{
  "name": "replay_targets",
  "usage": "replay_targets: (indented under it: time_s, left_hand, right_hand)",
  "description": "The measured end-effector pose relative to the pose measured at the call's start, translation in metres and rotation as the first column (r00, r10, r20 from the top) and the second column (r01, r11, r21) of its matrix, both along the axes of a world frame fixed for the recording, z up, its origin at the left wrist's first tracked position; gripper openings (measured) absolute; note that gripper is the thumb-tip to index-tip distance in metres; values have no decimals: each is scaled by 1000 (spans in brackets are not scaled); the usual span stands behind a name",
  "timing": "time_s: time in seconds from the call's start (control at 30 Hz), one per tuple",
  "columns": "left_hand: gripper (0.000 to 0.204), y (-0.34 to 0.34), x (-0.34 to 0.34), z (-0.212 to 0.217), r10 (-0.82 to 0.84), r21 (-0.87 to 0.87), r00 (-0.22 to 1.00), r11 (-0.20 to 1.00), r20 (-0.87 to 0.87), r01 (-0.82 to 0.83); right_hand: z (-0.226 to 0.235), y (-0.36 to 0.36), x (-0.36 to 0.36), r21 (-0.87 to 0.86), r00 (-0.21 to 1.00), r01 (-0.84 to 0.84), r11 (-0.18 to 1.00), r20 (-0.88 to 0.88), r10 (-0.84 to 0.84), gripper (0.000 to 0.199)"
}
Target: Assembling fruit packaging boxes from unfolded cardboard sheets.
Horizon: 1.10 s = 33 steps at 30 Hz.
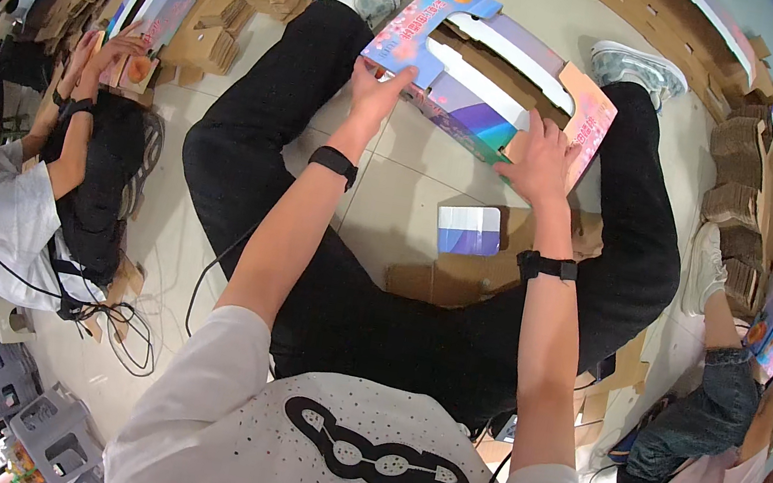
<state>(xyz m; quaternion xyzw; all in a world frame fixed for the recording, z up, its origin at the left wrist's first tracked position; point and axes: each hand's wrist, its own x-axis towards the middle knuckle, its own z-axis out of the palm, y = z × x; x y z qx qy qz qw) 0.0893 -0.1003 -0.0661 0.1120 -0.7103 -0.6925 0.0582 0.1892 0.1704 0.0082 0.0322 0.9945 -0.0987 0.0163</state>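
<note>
A printed cardboard carton [463,112] in blue, purple and peach lies on the floor between my legs, with a long opening along its upper face. White inner flaps edge that opening, and brown board shows inside. My left hand [378,94] grips the near left corner, thumb on the printed face. Farther right, my right hand [543,160] holds the near panel, fingertips over the opening's edge and thumb lower on the outside. Its underside fingers are partly hidden. Closer to me lies a small white and purple card piece [469,229], apart from both hands.
Flat brown cardboard [441,279] lies under my legs. Stacked cardboard blanks [744,187] line the right side, with more at far left. A person at left handles a similar carton [155,13]; another at right is beside one too. Black cables [129,332] coil on the floor.
</note>
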Motion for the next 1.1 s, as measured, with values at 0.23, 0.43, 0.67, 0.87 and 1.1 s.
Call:
replay_targets:
  time_s: [0.23, 0.43, 0.67, 0.87, 1.1]
  left_hand:
    - [84, -10, -5, -15, -3, -34, 1000, 999, 29, 4]
    - [93, 8, 8, 15, -99, 37, 971, 995, 220, 93]
    - [88, 17, 13, 28, -422, 118, 839, 906, 344, 407]
    - [70, 45, 27, 48, -652, 93, 709, 750, 269, 655]
    - [78, 35, 17, 10, -557, -3, 822, 827, 117, 561]
  right_hand:
    - [6, -9, -2, -11, 1000, 13, 1000, 19, -13, 107]
    - [-4, -24, 1, -24, 993, 101, 995, -63, -102, 103]
    - [-2, -41, -13, 8, 976, 201, 980, -90, -199, 90]
    - [-1, -55, -8, 32, 985, 168, 985, -52, -167, 98]
    - [32, -44, 7, -577, 998, -64, 814, -28, 59, 88]
